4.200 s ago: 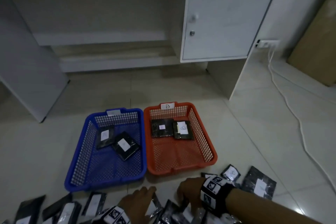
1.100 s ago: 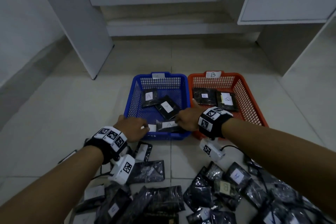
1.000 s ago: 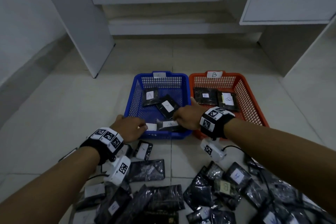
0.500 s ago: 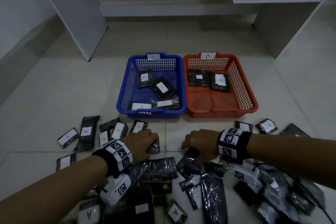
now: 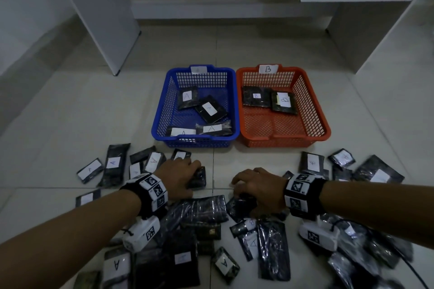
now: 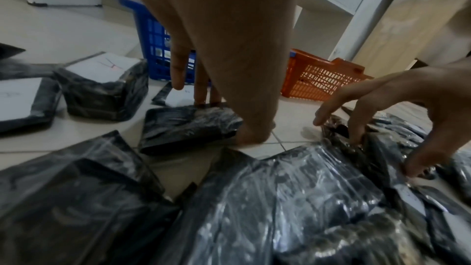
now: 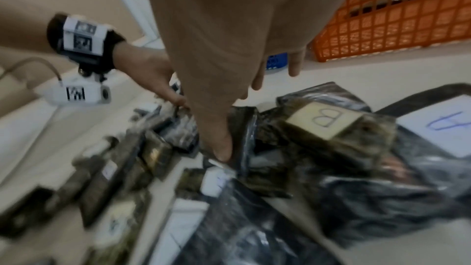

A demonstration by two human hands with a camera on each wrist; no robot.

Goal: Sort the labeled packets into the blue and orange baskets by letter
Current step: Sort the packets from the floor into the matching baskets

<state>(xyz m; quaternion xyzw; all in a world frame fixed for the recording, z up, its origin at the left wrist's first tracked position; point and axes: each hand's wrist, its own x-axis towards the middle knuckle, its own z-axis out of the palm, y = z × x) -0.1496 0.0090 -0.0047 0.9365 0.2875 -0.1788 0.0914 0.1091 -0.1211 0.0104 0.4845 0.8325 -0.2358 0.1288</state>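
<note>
A pale tiled floor [image 5: 70,105] is carrying the work, with white cabinet panels standing behind. The blue basket [image 5: 164,110] and the orange basket [image 5: 314,110] are sitting side by side, touching along their inner rims. Four packets marked A are lying in the blue basket; two packets marked B are lying at the far end of the orange basket, under its B tag [image 5: 268,69]. Loose black packets [image 5: 112,164] are lying scattered on the floor in front of the baskets, some labelled A, some B, some face down.

The left hand [image 5: 179,177] is pressing down on a small dark packet [image 6: 183,126] just in front of the blue basket, thumb at its near edge and fingertips [image 6: 201,100] at its far edge, so the grip is closing around that packet. The right hand [image 5: 258,189] is reaching into the heap, its thumb [image 7: 221,148] and fingers pinching a crumpled dark packet [image 7: 244,120]; no label is showing on it. A packet marked B [image 7: 323,120] is lying just beside that thumb.
</note>
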